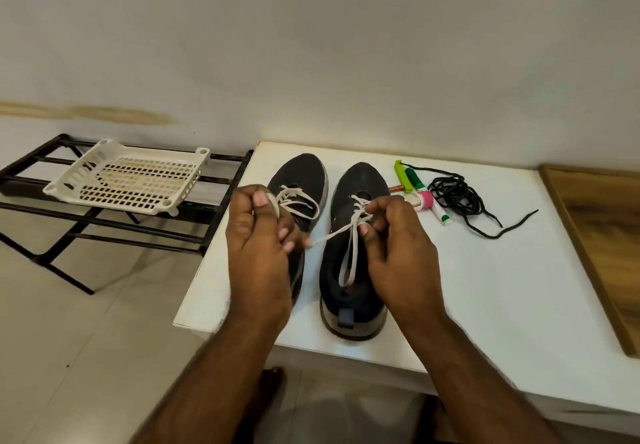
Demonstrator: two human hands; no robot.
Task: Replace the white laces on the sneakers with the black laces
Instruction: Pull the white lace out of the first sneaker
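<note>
- Two dark sneakers (353, 253) stand side by side at mid-frame on the white tabletop (485, 288), toes toward the wall.
- The left hand (259, 236) is curled round a white lace (332, 234); which shoe that strand belongs to is hard to tell.
- The right hand (394, 236) pinches the lace at the right sneaker's eyelets.
- Black laces (457, 198) lie tangled to the right, beside some markers (415, 184).
- A white basket (128, 180) sits on a black rack (104, 229), left of frame.
</note>
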